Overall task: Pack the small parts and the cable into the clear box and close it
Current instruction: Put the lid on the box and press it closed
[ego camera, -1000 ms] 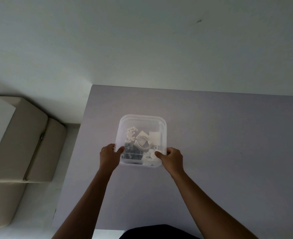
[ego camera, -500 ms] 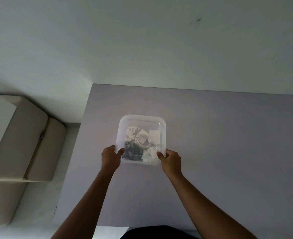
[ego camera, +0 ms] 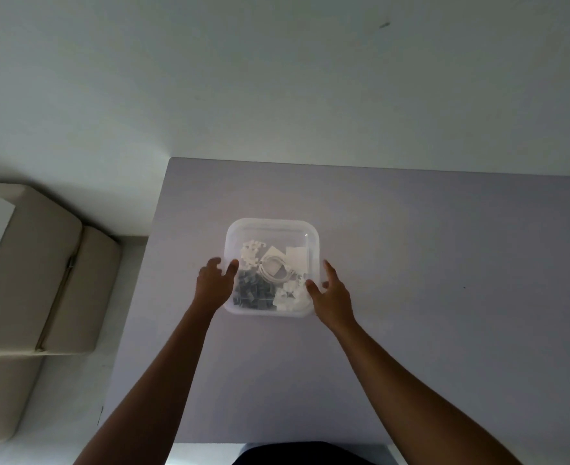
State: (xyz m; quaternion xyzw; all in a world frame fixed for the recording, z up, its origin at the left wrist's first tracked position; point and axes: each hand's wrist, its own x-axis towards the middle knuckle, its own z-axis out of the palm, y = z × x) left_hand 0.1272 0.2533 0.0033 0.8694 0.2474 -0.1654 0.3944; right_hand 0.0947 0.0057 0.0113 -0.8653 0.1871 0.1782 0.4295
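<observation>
Flanking one clear box [ego camera: 272, 226] (one coiled cable [ego camera: 273, 271] inside), two hands, left hand [ego camera: 214, 283], right hand [ego camera: 330, 293], fingers spread.

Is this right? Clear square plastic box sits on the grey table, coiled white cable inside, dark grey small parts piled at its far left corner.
Not quite. In the head view the dark grey small parts lie at the near left corner, by the left hand. The clear square plastic box does sit on the grey table, with the coiled white cable inside.

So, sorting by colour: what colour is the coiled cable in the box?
White, clearest in the head view: cable inside the clear box.
</observation>
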